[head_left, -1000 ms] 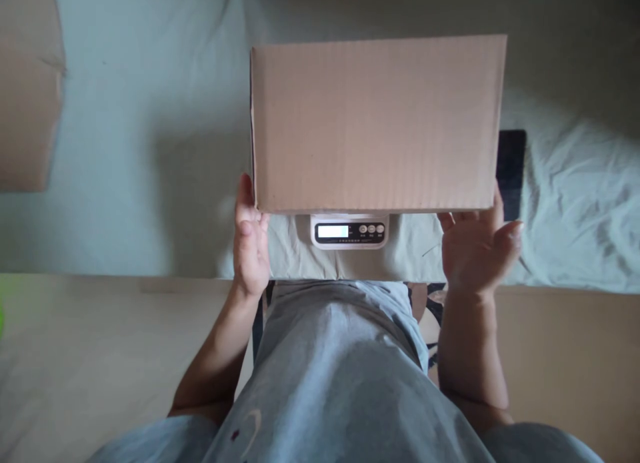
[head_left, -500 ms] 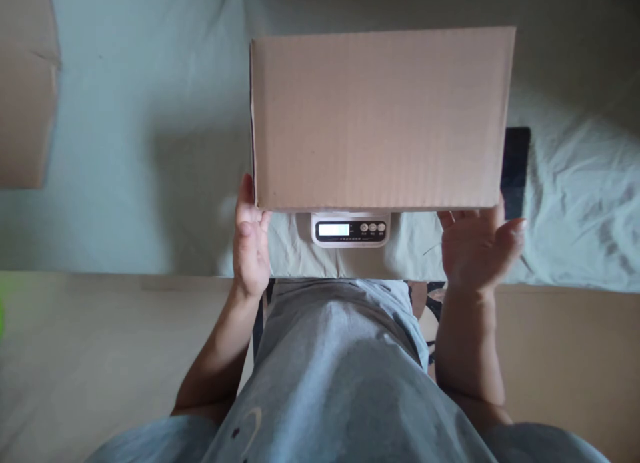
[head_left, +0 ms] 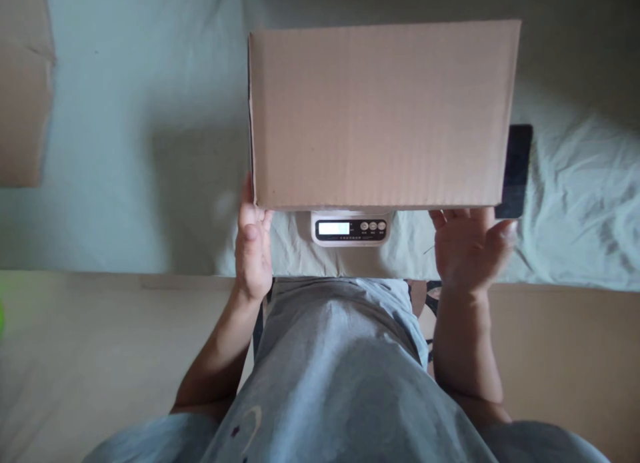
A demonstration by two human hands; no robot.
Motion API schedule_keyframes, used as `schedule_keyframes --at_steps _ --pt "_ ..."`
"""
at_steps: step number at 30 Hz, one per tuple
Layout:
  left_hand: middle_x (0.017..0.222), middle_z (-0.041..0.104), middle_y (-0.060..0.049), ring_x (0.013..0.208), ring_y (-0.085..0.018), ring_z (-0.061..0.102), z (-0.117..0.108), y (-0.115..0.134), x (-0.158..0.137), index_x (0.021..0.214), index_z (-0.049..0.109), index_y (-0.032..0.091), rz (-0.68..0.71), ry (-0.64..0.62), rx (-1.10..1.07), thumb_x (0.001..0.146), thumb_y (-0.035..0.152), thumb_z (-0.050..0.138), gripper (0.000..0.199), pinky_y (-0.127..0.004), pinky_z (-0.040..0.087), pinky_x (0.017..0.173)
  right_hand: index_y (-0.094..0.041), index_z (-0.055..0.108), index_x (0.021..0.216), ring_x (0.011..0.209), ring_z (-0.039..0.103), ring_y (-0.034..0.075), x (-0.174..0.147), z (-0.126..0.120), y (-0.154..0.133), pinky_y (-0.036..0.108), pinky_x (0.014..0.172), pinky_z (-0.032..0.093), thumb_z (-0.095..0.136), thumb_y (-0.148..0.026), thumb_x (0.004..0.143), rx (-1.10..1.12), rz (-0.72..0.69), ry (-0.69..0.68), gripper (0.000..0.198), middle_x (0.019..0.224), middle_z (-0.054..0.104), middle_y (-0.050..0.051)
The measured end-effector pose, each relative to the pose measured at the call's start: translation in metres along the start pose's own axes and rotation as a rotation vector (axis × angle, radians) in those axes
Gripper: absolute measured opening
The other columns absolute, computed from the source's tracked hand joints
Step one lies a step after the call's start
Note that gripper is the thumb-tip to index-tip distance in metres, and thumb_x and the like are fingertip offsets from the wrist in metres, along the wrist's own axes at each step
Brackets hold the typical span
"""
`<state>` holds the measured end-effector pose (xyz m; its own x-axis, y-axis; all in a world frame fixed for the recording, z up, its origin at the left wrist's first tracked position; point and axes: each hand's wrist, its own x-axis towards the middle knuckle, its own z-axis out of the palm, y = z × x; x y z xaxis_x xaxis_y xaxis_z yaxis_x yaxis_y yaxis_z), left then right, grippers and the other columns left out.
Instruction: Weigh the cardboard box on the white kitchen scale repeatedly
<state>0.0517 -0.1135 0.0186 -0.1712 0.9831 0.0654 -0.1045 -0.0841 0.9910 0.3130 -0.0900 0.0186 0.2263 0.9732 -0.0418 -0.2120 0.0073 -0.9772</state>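
Observation:
A closed brown cardboard box (head_left: pixel 383 116) hangs over or rests on a small white scale (head_left: pixel 327 242); the contact between them is hidden. Only the scale's front, with a lit display and round buttons, shows past the box's near edge. My left hand (head_left: pixel 254 253) is at the near left corner, its fingers partly behind and under the box. At the near right corner, my right hand (head_left: pixel 463 253) is palm up, with its fingertips hidden beneath the box and the thumb spread outward. Both hands appear to bear the box from below.
A flat black device (head_left: pixel 519 173), like a phone, lies partly covered by the box on its right. Brown cardboard (head_left: pixel 23 116) lies at the far left. A pale green cloth (head_left: pixel 110 230) covers the table, whose front edge runs close to my body.
The box looks slightly larger and its far edge has shifted up in view. My right hand has moved a little left, its fingers further under the box. My left hand has barely moved.

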Motion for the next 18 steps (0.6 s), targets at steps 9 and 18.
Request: schedule_keyframes --at_steps 9,18 --pt "0.147 0.049 0.011 0.154 -0.022 0.016 0.017 0.01 0.007 0.125 0.059 0.047 0.069 -0.068 0.043 0.09 0.065 0.038 0.045 -0.047 0.023 0.127 -0.039 0.066 0.115 0.13 0.055 0.025 -0.002 0.019 -0.007 0.05 0.12 0.033 0.039 -0.067 0.081 -0.032 -0.061 -0.096 0.052 0.127 0.067 -0.003" --pt "0.136 0.057 0.011 0.144 -0.024 0.037 0.02 0.038 0.071 0.116 0.061 0.041 0.226 -0.115 0.013 0.083 0.072 0.049 0.047 -0.045 0.021 0.128 -0.044 0.065 0.115 0.132 0.051 0.021 0.051 0.037 -0.046 0.042 0.123 0.031 0.047 -0.072 0.078 -0.01 -0.159 -0.221 0.05 0.118 0.063 -0.006"
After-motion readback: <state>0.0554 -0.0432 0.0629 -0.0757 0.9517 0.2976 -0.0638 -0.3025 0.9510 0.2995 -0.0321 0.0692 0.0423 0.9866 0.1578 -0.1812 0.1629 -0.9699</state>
